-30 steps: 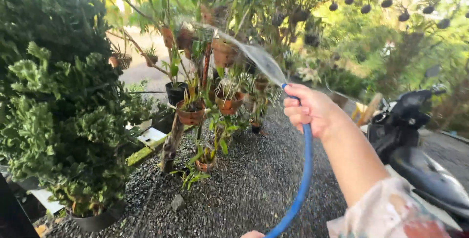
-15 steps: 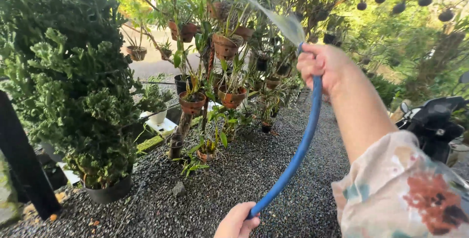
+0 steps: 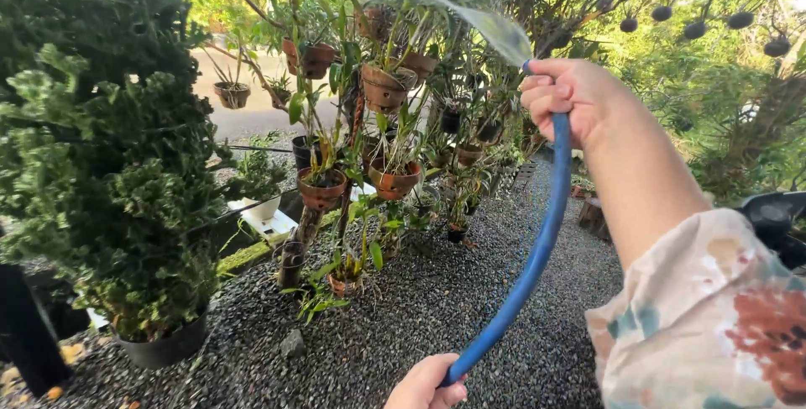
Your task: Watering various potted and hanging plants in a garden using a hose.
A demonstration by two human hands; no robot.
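Outdoor garden area, ground surfaced with dark fine gravel (image 3: 420, 308) across the lower centre of the frame, running back along a path toward the upper centre. The right hand (image 3: 567, 94), upper right of centre, is closed in a full fist round the end of a blue garden hose (image 3: 537, 258), with a finger pressed over the outlet; a flat fan of water (image 3: 470, 14) leaves the hand and arcs up and left toward the top centre. The hose curves down from that fist to the bottom centre, where the left hand (image 3: 428, 385) is wrapped round it; only the top of that hand shows at the frame edge, fingers curled on the hose. A loose patterned sleeve (image 3: 705, 325) fills the lower right corner. Centre frame: a cluster of terracotta pots (image 3: 386, 86) holding orchid-type plants, some hung, some fixed to an upright wooden post (image 3: 294, 249) standing in the gravel. Left side: a dense dark green shrub (image 3: 109, 165) in a black plastic pot (image 3: 164, 348) resting on the gravel. A small stone (image 3: 292, 343) lies just right of that pot. Upper right: trees with dark round hanging planters (image 3: 739, 19) against bright sky. A dark moulded object, cut off at the right edge, cannot be identified.
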